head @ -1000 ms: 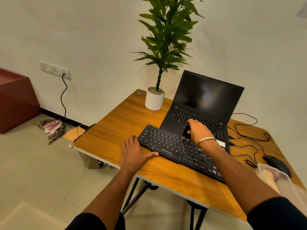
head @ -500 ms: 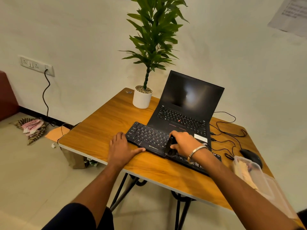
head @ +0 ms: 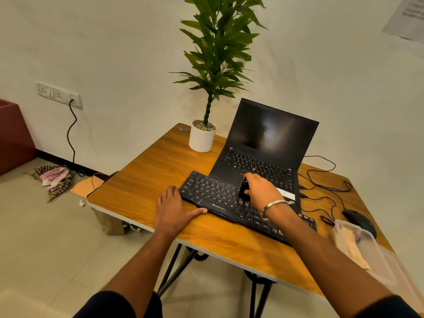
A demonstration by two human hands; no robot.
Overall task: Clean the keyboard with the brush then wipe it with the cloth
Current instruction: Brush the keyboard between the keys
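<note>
Desk [head: 146, 180] first: keyboard [head: 213, 196] near edge, long axis left-right. Left hand [head: 174, 212] flat, steadying left end. Right hand [head: 261, 191] grip wrapped round brush [head: 243, 191], mid-keyboard, so unbrushed keys lie either side.

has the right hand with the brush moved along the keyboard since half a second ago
Yes. The right hand with the brush has slid from the keyboard's near edge back toward the laptop; the left hand is where it was.
</note>
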